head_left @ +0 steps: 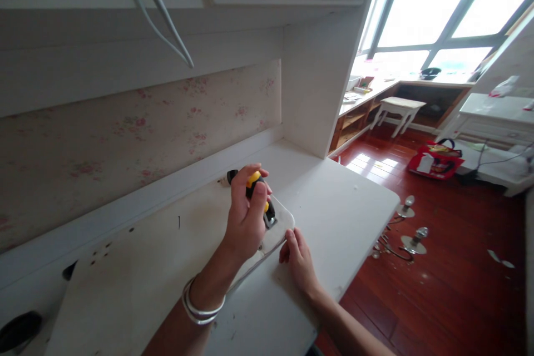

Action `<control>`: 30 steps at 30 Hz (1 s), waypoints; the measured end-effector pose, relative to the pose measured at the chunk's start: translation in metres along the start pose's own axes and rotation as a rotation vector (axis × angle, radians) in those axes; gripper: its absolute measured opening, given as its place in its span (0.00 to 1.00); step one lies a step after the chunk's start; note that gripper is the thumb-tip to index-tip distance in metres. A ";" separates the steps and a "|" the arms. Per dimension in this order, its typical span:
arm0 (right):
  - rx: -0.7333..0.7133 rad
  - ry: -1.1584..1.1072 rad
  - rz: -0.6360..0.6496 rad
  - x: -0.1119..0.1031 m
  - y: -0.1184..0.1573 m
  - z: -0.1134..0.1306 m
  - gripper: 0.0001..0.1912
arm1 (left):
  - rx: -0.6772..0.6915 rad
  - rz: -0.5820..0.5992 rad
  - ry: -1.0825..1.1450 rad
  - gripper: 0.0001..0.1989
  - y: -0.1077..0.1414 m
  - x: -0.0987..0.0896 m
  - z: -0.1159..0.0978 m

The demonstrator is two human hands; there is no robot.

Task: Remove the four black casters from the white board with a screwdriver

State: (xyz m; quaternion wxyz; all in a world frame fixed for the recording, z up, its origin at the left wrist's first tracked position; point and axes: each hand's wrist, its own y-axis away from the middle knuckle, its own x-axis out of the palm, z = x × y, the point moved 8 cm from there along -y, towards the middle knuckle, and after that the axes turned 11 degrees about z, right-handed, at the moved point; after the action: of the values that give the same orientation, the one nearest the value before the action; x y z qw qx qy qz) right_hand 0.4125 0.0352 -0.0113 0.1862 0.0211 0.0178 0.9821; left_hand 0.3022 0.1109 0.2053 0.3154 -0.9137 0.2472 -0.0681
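My left hand (246,217), with silver bangles at the wrist, is wrapped round a black and yellow tool (252,179). The tool's metal end touches or hovers just over the rounded corner of a white board (142,267). That board lies on the white desktop (334,206) and has several small dark holes. At the board's corner edge is my right hand (297,256), its fingertips pressed together against the rim. What its curled fingers hold, if anything, is hidden.
A white cable (161,8) hangs from the shelf above. A chandelier (413,242) lies on the red wood floor right of the desk. Farther back are a red bag (436,161), a white stool (400,105) and a white cabinet (496,117). A black round object (20,329) is at lower left.
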 end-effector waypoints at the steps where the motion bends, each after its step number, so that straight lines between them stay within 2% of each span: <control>1: 0.002 -0.004 -0.001 0.000 0.000 -0.001 0.20 | -0.028 0.025 0.068 0.14 0.000 0.001 0.002; 4: 0.005 -0.019 0.001 0.001 0.000 -0.002 0.20 | -0.100 0.104 0.175 0.15 0.000 0.004 0.004; 12: -0.009 -0.016 0.004 0.001 -0.001 -0.007 0.20 | -0.055 0.146 0.027 0.13 -0.006 -0.004 -0.009; 16: -0.017 -0.003 0.006 0.002 -0.001 -0.009 0.20 | -0.055 0.049 -0.077 0.13 -0.005 -0.012 -0.011; 19: -0.016 -0.017 -0.005 0.001 -0.001 -0.010 0.20 | -0.017 -0.104 -0.273 0.13 -0.002 -0.021 -0.019; 21: -0.016 -0.022 -0.007 0.001 -0.001 -0.011 0.20 | 0.038 -0.150 -0.401 0.12 0.000 -0.021 -0.027; 23: -0.019 -0.019 -0.001 0.002 -0.001 -0.010 0.20 | 0.100 -0.113 -0.463 0.13 0.002 -0.016 -0.032; 25: -0.023 -0.016 0.002 0.002 -0.002 -0.010 0.19 | 0.133 -0.030 -0.421 0.14 0.002 -0.009 -0.031; 30: -0.024 -0.012 0.001 0.002 -0.001 -0.011 0.20 | -0.014 0.138 -0.093 0.23 0.001 -0.002 -0.008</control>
State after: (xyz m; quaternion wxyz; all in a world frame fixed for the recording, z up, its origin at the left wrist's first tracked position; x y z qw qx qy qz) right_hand 0.4109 0.0366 -0.0221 0.1859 0.0249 0.0047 0.9822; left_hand 0.2975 0.1071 0.2109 0.3242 -0.8988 0.2951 -0.0020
